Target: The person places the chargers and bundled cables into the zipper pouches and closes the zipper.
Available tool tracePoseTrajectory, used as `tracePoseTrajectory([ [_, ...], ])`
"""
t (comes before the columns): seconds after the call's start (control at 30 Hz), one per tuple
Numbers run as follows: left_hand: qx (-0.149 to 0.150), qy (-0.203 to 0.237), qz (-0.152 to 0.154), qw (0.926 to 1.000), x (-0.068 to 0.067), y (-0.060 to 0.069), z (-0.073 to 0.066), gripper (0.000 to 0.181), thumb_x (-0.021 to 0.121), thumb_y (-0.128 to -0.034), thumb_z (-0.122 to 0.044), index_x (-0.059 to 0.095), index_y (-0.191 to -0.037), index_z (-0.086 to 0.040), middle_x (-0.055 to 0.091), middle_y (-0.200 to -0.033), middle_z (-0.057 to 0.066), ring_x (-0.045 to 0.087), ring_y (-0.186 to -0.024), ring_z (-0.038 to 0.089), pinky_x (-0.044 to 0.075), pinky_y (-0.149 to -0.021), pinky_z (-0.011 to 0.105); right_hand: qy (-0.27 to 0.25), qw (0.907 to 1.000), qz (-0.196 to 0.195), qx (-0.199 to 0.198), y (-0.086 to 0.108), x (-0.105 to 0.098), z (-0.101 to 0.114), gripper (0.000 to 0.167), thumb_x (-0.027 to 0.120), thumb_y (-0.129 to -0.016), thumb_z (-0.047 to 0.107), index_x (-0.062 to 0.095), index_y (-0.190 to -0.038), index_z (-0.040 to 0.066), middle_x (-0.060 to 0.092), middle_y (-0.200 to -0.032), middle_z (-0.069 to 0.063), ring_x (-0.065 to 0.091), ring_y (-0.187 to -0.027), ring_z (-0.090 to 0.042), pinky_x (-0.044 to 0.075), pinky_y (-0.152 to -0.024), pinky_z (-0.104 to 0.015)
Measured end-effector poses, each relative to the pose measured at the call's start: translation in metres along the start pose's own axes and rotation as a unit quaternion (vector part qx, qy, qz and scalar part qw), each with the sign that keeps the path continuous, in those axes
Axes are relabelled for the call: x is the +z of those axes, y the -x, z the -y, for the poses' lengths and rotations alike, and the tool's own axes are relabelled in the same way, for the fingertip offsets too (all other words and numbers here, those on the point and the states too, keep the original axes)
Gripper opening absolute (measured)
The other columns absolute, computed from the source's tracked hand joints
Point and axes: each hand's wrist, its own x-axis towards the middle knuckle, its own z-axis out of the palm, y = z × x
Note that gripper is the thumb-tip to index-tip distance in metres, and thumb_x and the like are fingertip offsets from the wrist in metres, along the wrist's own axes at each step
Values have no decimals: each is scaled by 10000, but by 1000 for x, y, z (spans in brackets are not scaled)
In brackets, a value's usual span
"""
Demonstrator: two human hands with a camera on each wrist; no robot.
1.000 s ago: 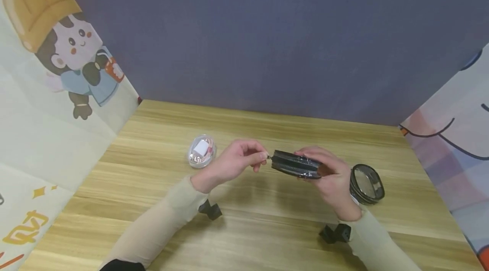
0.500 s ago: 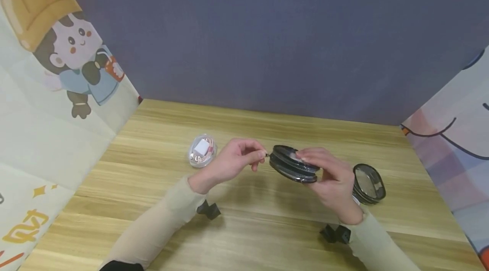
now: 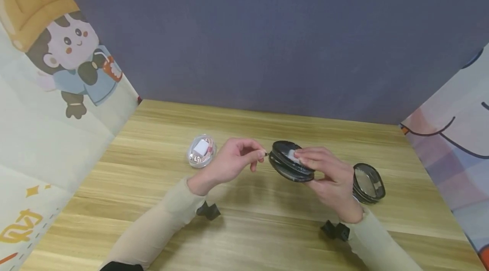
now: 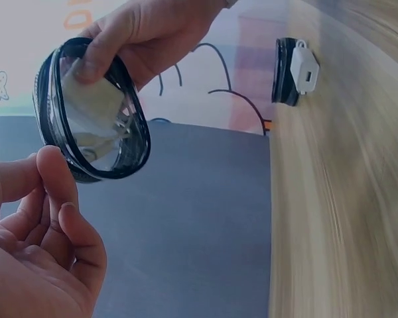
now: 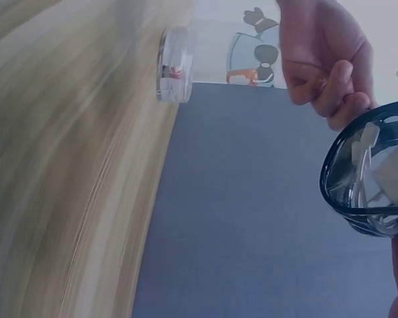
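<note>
A small clear pouch with black edging (image 3: 282, 172) is held above the table by my right hand (image 3: 333, 177), thumb on one side and fingers on the other. Through its clear side in the left wrist view, the pouch (image 4: 134, 142) shows a white block and a pale cable inside. My left hand (image 3: 233, 161) pinches the small zipper pull at the pouch's left end between thumb and index finger; in the left wrist view the fingertips of this hand (image 4: 43, 238) hide the pull.
On the wooden table (image 3: 252, 228), a clear case with a white plug and pinkish cable (image 3: 201, 151) lies at the left. Another black-edged clear pouch (image 3: 369, 183) lies at the right, with a white plug (image 4: 306, 69) beside it in the left wrist view. A grey-blue panel (image 3: 267, 41) stands behind.
The pouch has tilted in my right hand, so its clear face now shows more than its zipper edge. My left hand keeps its pinch at the left end, nearly unmoved.
</note>
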Motion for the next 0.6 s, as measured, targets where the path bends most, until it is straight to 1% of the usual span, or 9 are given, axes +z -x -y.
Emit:
tracePoseTrajectory([
  [0.07,2,-12,0,10000,0,1,-1,149,611,-979,-71,675,-1029,54,657,-923,246,601,-636,169,546,-716,317,71,9999,47,-108,0,0,-1,244,804,-829,35,709,-930,-165,708,-979,-269,678,-984,-322,539,-905,-333],
  [0.17,-35,-38,-9,10000,1,2,-3,120,617,-980,-82,689,-1017,6,664,-920,226,603,-642,177,547,-709,318,251,9994,109,-211,-1,0,-2,232,795,-841,40,713,-933,-157,707,-974,-272,677,-978,-333,540,-903,-333],
  [0.23,-30,-61,-3,10000,2,3,-4,119,619,-981,-89,690,-1014,1,663,-919,224,602,-645,177,547,-696,312,457,9985,140,-249,-1,0,-2,228,789,-851,53,718,-929,-149,708,-967,-268,679,-970,-332,541,-901,-327],
  [0.33,-45,-92,-3,9999,3,3,-5,119,624,-982,-102,695,-1008,-11,672,-902,173,601,-648,180,546,-675,309,773,9966,200,-219,0,0,-2,242,779,-867,80,719,-921,-149,709,-958,-267,680,-959,-329,541,-899,-321],
  [0.43,-29,-122,-24,9999,4,3,-6,116,626,-982,-109,699,-1004,-21,676,-880,103,600,-646,180,545,-668,326,931,9953,196,-186,0,0,-2,247,774,-873,90,720,-911,-148,710,-951,-268,682,-942,-331,543,-897,-327],
  [0.47,-24,-115,-25,9999,5,3,-6,114,626,-982,-107,698,-1002,-22,675,-875,89,600,-645,180,549,-670,349,972,9949,210,-170,0,-1,-2,251,773,-876,95,720,-910,-148,710,-951,-268,681,-939,-331,542,-898,-327],
  [0.6,28,-101,11,9999,6,3,-6,113,629,-980,-102,698,-988,-12,672,-855,69,597,-637,178,550,-659,371,1217,9920,342,-34,0,-2,-2,252,763,-889,125,730,-921,-122,712,-962,-259,679,-931,-321,536,-909,-316],
])
